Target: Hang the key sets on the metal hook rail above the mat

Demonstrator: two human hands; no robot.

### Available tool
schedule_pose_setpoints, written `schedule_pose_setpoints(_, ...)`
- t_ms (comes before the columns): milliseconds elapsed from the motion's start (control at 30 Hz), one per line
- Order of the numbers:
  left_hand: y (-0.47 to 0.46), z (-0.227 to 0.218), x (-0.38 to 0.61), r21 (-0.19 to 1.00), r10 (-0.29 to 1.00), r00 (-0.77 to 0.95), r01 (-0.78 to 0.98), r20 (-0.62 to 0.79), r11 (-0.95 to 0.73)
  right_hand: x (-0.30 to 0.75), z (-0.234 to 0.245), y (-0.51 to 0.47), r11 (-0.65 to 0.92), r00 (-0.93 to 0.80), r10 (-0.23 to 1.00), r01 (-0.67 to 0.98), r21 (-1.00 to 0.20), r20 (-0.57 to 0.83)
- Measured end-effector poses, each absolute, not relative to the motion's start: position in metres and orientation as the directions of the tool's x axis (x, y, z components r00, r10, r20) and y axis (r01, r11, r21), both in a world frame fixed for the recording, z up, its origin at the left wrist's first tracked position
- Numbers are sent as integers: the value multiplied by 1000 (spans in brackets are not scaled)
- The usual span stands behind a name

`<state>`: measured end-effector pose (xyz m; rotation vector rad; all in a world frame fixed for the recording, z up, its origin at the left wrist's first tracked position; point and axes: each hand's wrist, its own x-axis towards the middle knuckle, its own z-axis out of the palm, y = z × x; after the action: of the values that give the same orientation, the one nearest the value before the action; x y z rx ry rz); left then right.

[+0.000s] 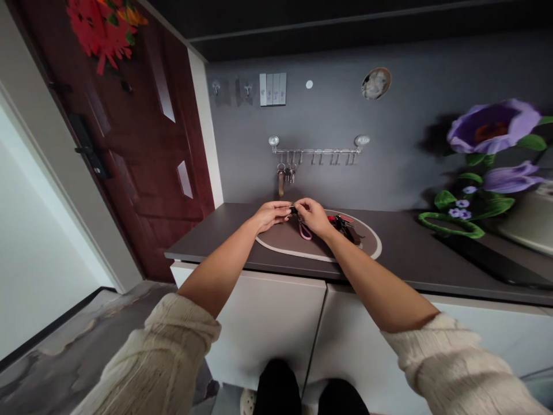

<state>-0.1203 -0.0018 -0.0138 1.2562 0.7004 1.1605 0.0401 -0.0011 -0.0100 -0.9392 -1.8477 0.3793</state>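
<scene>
Above the oval brown mat [285, 245], my left hand [271, 215] and my right hand [314, 217] meet with their fingertips closed on a small black item [293, 210], perhaps a key fob. A pink loop strap [305, 231] hangs below it, by my right hand. My fingers cover most of the black item. To the right of my right hand, a pile of keys [343, 225] with red and dark brown pieces lies on the mat. Behind my hands, keys on rings [288, 172] and a brown tag [281, 183] hang from the left hooks of a metal rail [317, 151].
The mat lies on a dark countertop [401, 248] over white cabinet doors [272, 317]. At the right stand purple artificial flowers [492, 129], a green ring [449, 231] and a black flat tray [492, 262]. A dark red door [147, 173] is on the left.
</scene>
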Motion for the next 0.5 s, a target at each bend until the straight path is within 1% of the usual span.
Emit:
schedule_pose_setpoints(100, -3, -12, -119, 957, 932, 305, -264, 197, -116, 40, -11, 1, 642, -204, 759, 393, -659, 618)
schedule_pose_setpoints(233, -3, -12, -117, 962, 946, 237, -213, 223, -174, 41, -12, 3, 615, -170, 784, 338, -712, 597)
schedule_pose_setpoints(367, -1, -16, -114, 964, 950, 167, -74, 263, -254, 41, -10, 2, 589, -131, 803, 316, -744, 581)
schedule_pose_setpoints(500, 1, -20, -111, 925, 924, 172, 111, 341, -362, 41, -9, 2, 581, -80, 807, 287, -762, 585)
